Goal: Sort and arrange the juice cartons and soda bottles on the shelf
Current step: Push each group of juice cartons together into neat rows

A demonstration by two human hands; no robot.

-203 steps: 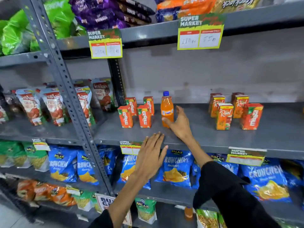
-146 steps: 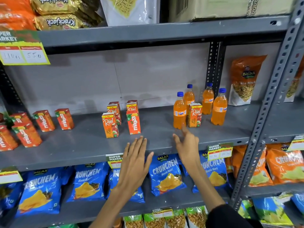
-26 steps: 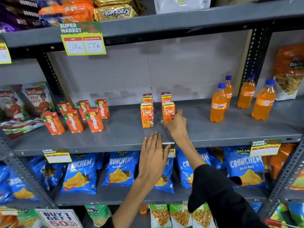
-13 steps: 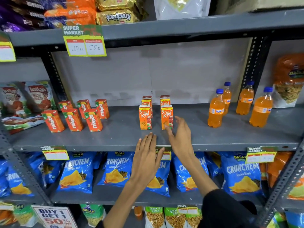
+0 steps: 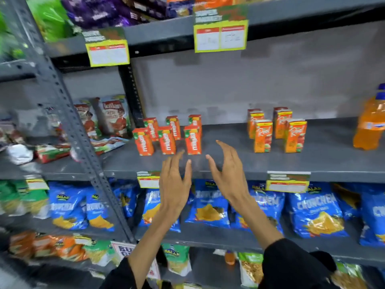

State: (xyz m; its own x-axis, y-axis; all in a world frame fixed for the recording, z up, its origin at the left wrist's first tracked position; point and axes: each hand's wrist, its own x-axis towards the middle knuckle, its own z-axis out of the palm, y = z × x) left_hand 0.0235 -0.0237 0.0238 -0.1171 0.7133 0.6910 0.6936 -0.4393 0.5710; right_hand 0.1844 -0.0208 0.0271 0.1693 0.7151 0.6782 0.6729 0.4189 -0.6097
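Several red-orange Maaza juice cartons (image 5: 166, 139) stand in two rows at the left of the grey middle shelf (image 5: 239, 163). Several orange Real cartons (image 5: 263, 136) stand in two rows further right. One orange soda bottle (image 5: 369, 126) with a blue cap shows at the right edge, partly cut off. My left hand (image 5: 175, 182) and my right hand (image 5: 228, 172) hover side by side at the shelf's front edge, just below and right of the Maaza cartons. Both are empty with fingers spread, touching nothing. The picture is blurred by motion.
A grey perforated upright (image 5: 68, 126) slants down at the left. Tomato snack bags (image 5: 113, 116) stand beyond it. Blue chip bags (image 5: 208, 205) fill the shelf below. Price tags (image 5: 220, 37) hang from the upper shelf, which holds more snack bags.
The view has swung left, so the Maaza cartons are now central and most bottles are out of frame. My right hand has left the Real cartons; both hands rose toward the Maaza group.
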